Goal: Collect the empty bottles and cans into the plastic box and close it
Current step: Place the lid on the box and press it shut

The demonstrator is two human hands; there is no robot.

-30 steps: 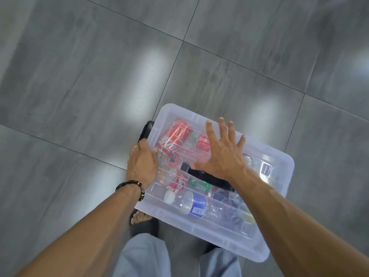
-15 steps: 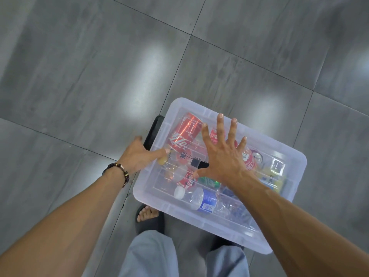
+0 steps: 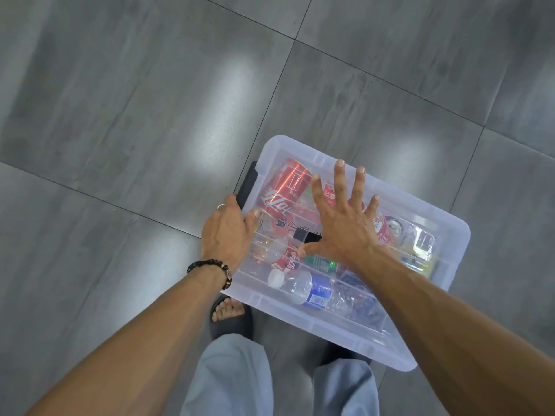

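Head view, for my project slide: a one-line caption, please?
Right hand flat on lid of bottle-filled box, left hand at its black latch.

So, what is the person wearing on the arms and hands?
Both forearms are bare, no sleeves in view. The left hand has a thin silver ring on one finger, and a dark beaded bracelet circles that wrist. The right hand wears nothing.

Grey tiled floor (image 3: 126, 109) with dark grout lines, pale light patches; black slipper (image 3: 232, 322) on tile.
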